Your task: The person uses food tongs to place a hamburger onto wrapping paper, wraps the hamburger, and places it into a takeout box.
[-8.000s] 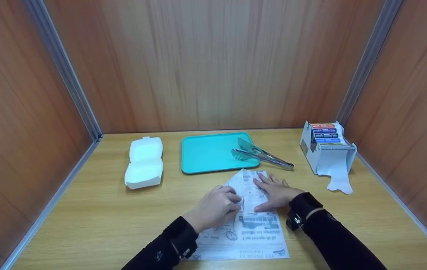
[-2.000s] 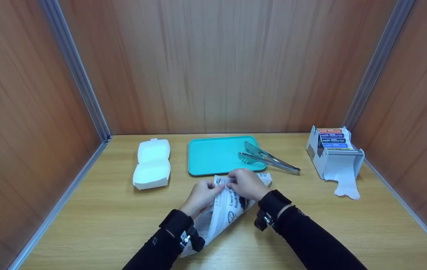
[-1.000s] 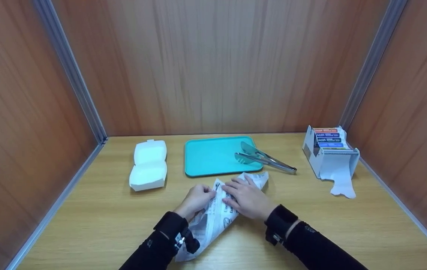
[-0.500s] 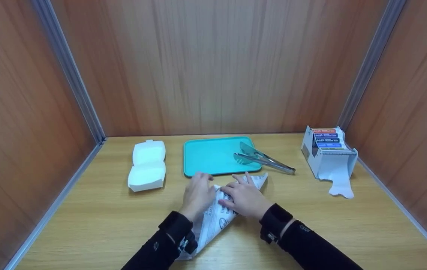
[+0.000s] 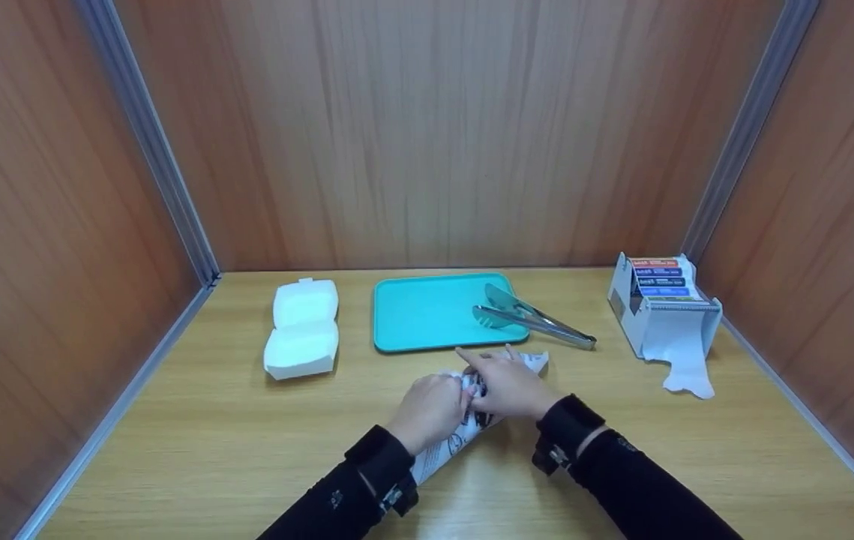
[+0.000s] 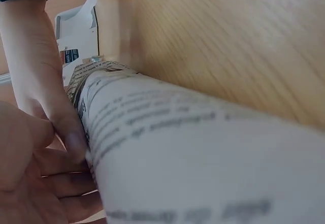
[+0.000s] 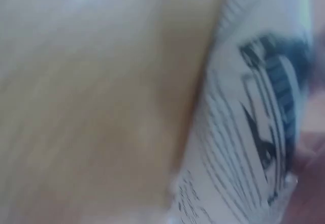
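A roll of thin white paper with newsprint-style print (image 5: pixel 456 439) lies slantwise on the table between both hands. My left hand (image 5: pixel 430 411) curls its fingers over the roll's upper side; in the left wrist view the fingers of the left hand (image 6: pixel 61 183) reach its far side. My right hand (image 5: pixel 513 384) rests on the roll with fingers stretched and its thumb against the left hand. In the right wrist view the printed roll (image 7: pixel 244 127) fills the right side, and the hand beyond it is blurred. Whatever the paper wraps is hidden.
Behind the hands lies a turquoise tray (image 5: pixel 419 311), with metal tongs (image 5: pixel 546 324) resting across its right corner. At left stands an opened white clamshell box (image 5: pixel 303 349). A white dispenser (image 5: pixel 666 322) with a hanging paper strip stands at right. Wooden panels enclose the table.
The paper lay spread out flat at first; it is now rolled narrow. The left hand has moved from the roll's far left edge onto its top, and the right hand has shifted slightly right.
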`<state>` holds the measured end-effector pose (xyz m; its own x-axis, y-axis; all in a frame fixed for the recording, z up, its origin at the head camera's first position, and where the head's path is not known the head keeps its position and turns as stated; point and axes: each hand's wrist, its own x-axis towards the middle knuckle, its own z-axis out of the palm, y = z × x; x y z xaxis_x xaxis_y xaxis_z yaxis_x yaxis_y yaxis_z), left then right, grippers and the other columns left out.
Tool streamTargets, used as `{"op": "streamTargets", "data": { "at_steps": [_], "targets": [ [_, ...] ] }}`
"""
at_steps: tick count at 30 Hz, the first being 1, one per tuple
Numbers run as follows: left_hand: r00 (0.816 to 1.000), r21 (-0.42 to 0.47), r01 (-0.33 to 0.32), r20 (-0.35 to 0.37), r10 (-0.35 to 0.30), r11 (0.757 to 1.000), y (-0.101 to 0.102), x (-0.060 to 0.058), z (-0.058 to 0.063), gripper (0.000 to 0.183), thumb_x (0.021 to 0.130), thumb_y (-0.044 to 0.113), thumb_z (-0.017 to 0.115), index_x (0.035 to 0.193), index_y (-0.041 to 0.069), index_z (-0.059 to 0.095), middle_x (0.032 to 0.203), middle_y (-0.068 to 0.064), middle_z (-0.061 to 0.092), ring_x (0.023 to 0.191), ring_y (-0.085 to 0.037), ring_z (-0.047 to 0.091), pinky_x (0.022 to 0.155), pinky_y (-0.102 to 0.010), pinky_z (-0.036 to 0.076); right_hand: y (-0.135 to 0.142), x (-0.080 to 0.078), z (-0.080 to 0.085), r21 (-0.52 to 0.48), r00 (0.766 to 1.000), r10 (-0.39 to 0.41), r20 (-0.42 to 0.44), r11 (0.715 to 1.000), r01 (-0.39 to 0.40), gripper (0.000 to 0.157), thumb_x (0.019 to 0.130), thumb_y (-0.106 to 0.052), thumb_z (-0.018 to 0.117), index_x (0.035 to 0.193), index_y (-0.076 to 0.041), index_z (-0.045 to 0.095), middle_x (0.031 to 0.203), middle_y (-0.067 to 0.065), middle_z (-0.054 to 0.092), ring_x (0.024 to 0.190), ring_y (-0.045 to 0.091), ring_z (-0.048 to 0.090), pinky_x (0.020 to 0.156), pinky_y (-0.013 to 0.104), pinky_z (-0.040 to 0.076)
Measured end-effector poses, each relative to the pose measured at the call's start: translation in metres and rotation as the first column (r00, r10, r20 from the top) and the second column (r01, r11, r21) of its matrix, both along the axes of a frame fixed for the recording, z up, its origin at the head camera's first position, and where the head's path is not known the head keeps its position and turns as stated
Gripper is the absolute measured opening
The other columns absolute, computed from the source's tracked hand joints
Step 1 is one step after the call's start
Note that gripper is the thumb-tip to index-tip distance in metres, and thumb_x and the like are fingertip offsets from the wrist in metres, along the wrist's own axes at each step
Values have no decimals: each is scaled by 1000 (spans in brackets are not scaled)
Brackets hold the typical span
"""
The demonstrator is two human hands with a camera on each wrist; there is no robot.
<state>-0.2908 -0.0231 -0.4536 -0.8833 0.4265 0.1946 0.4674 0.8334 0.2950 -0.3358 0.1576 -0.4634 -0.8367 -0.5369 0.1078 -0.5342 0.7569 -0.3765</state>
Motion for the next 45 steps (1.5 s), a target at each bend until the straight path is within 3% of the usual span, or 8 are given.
{"op": "streamTargets", "data": {
  "at_steps": [6, 11, 14, 23, 30, 35, 40, 45],
  "targets": [
    [997, -117, 7, -78, -16, 993, 5, 2, -3, 46, 104, 44, 68, 96, -1, 76, 85, -9, 73, 83, -25, 68, 85, -40, 55, 33, -8, 3, -197, 974, -81, 211, 973, 123, 64, 97, -37, 80, 151, -8, 59, 133, 10, 68, 126, 31, 63, 110, 54, 49],
    [991, -173, -19, -132, -4, 985, 7, 3, -6, 54, 91, 57, 80, 86, 4, 75, 75, -3, 67, 75, -20, 62, 76, -37, 50, 51, -16, 2, -281, 930, -181, 321, 920, 275, 22, 105, -26, 70, 121, -12, 78, 117, 2, 74, 114, 23, 66, 102, 46, 53],
    [991, -187, -23, -132, -2, 982, 8, 1, -5, 52, 88, 58, 83, 79, 7, 72, 70, 1, 61, 70, -18, 58, 71, -35, 47, 58, -19, 1, -287, 917, -212, 339, 904, 316, 15, 107, -21, 67, 106, -12, 79, 103, 1, 73, 99, 20, 64, 91, 39, 52],
    [999, -156, -35, -16, 33, 987, 9, -3, -3, 51, 88, 55, 83, 88, 5, 75, 71, 2, 57, 67, -16, 48, 72, -35, 45, 58, -23, -8, -216, 914, -195, 356, 934, 284, 24, 112, -20, 56, 103, -4, 72, 88, 1, 60, 80, 16, 54, 73, 30, 44],
    [998, -111, -61, 14, 63, 992, 13, -3, 1, 50, 86, 54, 87, 91, 5, 76, 75, 2, 63, 69, -15, 53, 76, -38, 51, 61, -26, -14, -206, 899, -303, 315, 903, 376, 18, 109, -18, 63, 109, -5, 74, 100, 6, 69, 92, 21, 62, 85, 38, 51],
    [998, -94, -53, -31, 51, 994, 12, -5, 0, 48, 83, 53, 89, 81, 8, 72, 70, 4, 60, 64, -13, 52, 67, -34, 47, 85, -34, -17, -183, 841, -487, 236, 828, 530, 30, 107, -18, 64, 127, 4, 69, 125, 22, 67, 115, 36, 63, 102, 52, 50],
    [998, -89, -55, 2, 56, 995, 13, -7, -1, 49, 83, 53, 89, 89, 6, 76, 72, 3, 63, 66, -13, 54, 70, -33, 47, 108, -39, -25, -113, 759, -572, 310, 771, 627, 58, 106, -35, 65, 144, 8, 56, 143, 32, 52, 123, 43, 57, 106, 56, 47],
    [998, -128, -68, -17, 66, 989, 14, -6, -1, 49, 84, 53, 89, 87, 7, 76, 71, 3, 62, 66, -13, 53, 69, -33, 48, 105, -41, -32, -94, 752, -590, 295, 765, 637, 60, 97, -42, 79, 133, 3, 63, 135, 28, 55, 116, 40, 58, 100, 53, 48]
  ]
}}
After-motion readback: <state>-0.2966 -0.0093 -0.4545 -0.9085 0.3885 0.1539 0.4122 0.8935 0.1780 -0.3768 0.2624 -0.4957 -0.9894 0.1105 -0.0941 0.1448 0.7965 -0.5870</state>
